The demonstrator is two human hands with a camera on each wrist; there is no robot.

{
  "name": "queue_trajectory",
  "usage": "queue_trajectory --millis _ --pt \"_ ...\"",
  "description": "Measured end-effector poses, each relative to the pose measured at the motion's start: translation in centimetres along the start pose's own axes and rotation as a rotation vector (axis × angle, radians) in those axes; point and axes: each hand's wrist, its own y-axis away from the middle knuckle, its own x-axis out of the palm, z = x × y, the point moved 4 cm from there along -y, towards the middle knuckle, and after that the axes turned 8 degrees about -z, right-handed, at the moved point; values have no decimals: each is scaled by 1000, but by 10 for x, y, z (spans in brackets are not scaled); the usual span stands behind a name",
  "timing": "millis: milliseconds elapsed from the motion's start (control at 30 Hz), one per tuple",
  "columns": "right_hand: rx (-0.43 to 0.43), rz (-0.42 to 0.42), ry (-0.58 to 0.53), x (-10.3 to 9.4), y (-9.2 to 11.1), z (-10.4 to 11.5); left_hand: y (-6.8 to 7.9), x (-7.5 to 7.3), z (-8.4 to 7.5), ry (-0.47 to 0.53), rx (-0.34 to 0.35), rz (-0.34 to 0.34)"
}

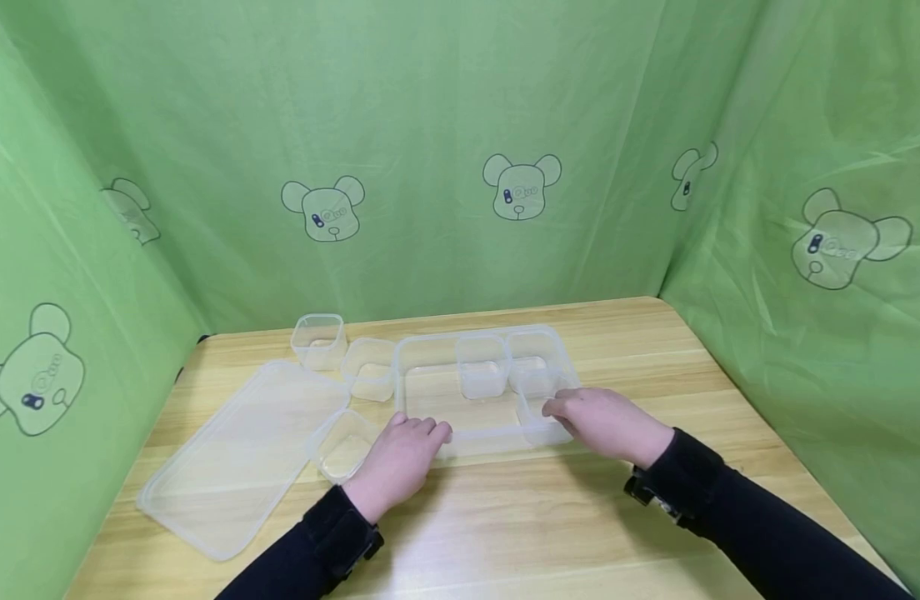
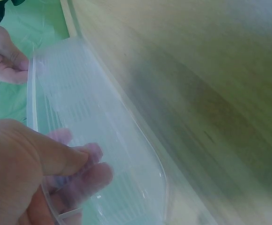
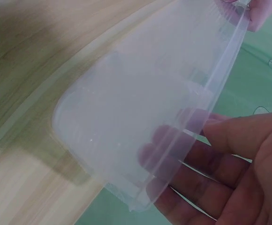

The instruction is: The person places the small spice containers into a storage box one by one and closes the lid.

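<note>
A large clear plastic box (image 1: 460, 435) lies open on the table, long side toward me. My left hand (image 1: 402, 462) grips its near rim left of the middle; in the left wrist view the thumb is outside the wall and the fingers (image 2: 96, 178) show through it. At the front right corner, my right hand (image 1: 606, 423) holds the edge of a small clear container (image 1: 533, 408) inside the box. Through the translucent wall, the right wrist view shows that hand's fingers (image 3: 162, 150). Two more small containers (image 1: 482, 379) stand along the box's back wall.
A flat translucent lid (image 1: 242, 462) lies on the table at the left. Three small containers are outside the box: one at the back left (image 1: 319, 354), one against the box's left side (image 1: 370, 383), one by my left hand (image 1: 340, 454). Green curtains (image 1: 430, 100) enclose the table.
</note>
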Motion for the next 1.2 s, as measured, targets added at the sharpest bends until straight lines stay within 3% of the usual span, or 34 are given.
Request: queue_trajectory --millis 367,633,900,1200 --pt "85 -60 -17 -15 -7 -2 1 0 0 -8 2 0" --pt "242 -152 -11 -15 -9 -10 1 -1 0 -11 10 -17" --pt "436 -202 4 0 -5 -30 1 -1 1 -6 4 -10" --pt "562 -243 -87 24 1 -45 0 -3 1 -5 0 -3"
